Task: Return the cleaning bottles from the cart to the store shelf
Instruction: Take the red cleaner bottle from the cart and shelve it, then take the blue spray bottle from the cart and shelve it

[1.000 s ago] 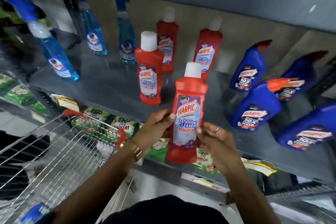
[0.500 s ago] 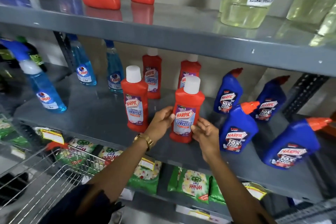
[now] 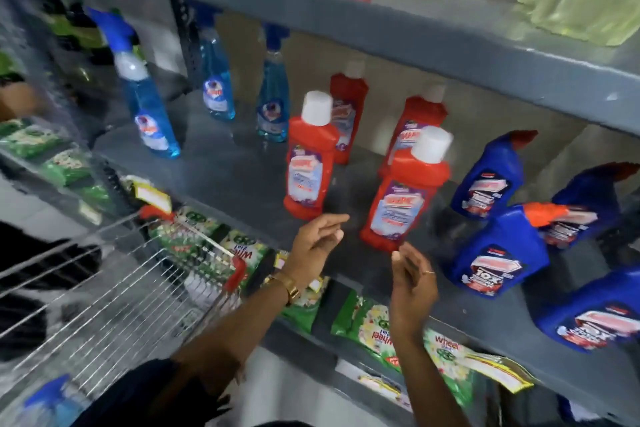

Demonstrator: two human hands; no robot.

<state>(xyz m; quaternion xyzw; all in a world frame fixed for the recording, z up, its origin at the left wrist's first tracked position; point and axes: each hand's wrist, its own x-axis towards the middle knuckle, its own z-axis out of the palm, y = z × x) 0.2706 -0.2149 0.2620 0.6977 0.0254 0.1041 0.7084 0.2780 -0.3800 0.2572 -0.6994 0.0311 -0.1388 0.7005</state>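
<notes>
I've let go of the red bottle [image 3: 401, 191]; it stands alone on the shelf [image 3: 221, 177]. My left hand [image 3: 317, 239] withdrew toward seven o'clock, my right hand [image 3: 414, 282] toward six.

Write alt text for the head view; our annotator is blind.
Both hands, left and right, hover open just off a red bottle standing on the grey shelf among red and blue bottles. A wire cart sits lower left.
</notes>
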